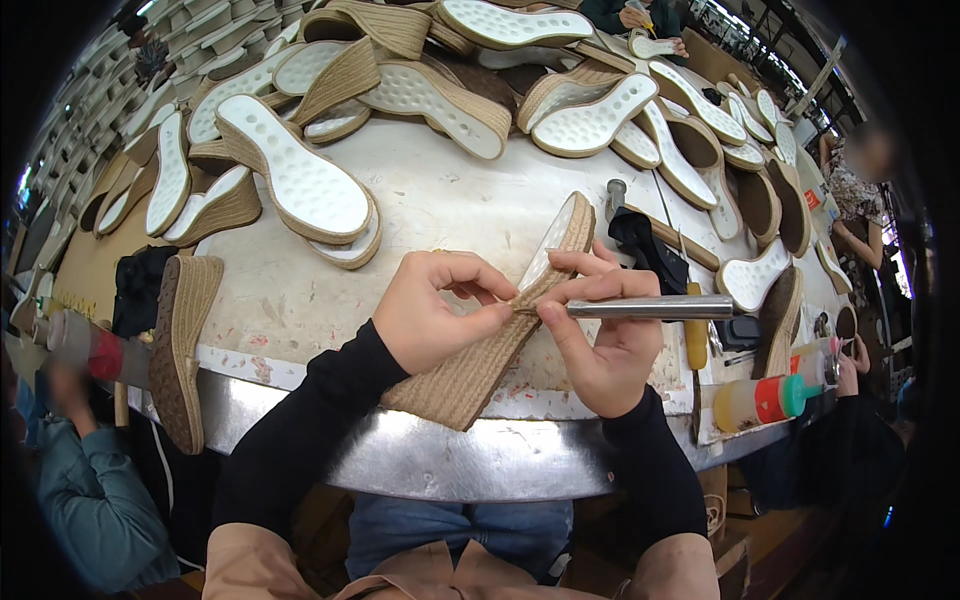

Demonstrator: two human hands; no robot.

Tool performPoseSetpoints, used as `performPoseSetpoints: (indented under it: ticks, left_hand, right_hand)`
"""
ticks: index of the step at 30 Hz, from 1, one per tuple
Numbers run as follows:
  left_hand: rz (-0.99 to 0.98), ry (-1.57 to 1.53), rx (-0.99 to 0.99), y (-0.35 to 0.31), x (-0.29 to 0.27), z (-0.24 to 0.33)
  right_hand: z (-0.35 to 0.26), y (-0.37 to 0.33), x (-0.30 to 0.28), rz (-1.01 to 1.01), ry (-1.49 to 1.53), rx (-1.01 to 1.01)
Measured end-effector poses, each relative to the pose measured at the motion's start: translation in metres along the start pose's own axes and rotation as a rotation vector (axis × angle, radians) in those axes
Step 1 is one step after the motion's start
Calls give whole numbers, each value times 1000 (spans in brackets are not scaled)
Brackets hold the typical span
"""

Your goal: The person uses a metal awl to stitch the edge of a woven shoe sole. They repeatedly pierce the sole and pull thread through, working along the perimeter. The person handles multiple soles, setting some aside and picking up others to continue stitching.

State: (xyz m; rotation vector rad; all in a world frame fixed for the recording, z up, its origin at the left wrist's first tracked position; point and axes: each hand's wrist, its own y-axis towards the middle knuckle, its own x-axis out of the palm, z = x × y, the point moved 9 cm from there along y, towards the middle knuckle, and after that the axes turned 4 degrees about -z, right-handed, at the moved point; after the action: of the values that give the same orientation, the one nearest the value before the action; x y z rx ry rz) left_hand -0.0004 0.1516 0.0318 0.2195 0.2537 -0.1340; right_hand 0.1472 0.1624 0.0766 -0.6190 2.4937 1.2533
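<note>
A wedge shoe sole [455,385] wrapped in tan rope, its inner face white and dimpled, stands tilted at the table's near edge in front of me. Thumb and fingers of my left hand [440,300] are pinched together at the rope wrapping near the sole's middle; what lies between the fingertips is too small to make out. My right hand [610,335] is closed on a slim tool with a shiny cylindrical metal handle [660,307]. The tool's thin end reaches my left fingertips, beside the rope. Some right fingers rest against the sole's upper side.
Many wedge soles [300,170] pile up along the far side. Another sole [182,350] stands on edge at left. To the right lie a hammer [617,192], black cloth [645,240], a yellow-handled tool [696,335] and a glue bottle [765,400]. Other people work around the table.
</note>
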Motion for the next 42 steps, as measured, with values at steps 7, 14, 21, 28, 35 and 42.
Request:
performPoseSetpoints:
  ticks: [7,14,21,28,35,42]
  left_hand:
    - [9,-4,9,0,0,-1]
    - [8,30,25,1,0,1]
    - [21,19,-2,0,-1,1]
    - [84,23,56,1,-4,3]
    - [39,24,-5,-1,-2,1]
    - [53,23,32,-1,-2,3]
  right_hand:
    - [1,0,-2,91,-37,-36]
    - [9,-2,1,188,63,94]
    - [23,-3,-2,216,346,197]
    - [20,-4,2,219,294,143]
    - [23,-3,2,187,351,157]
    - [15,-2,0,245,237,122]
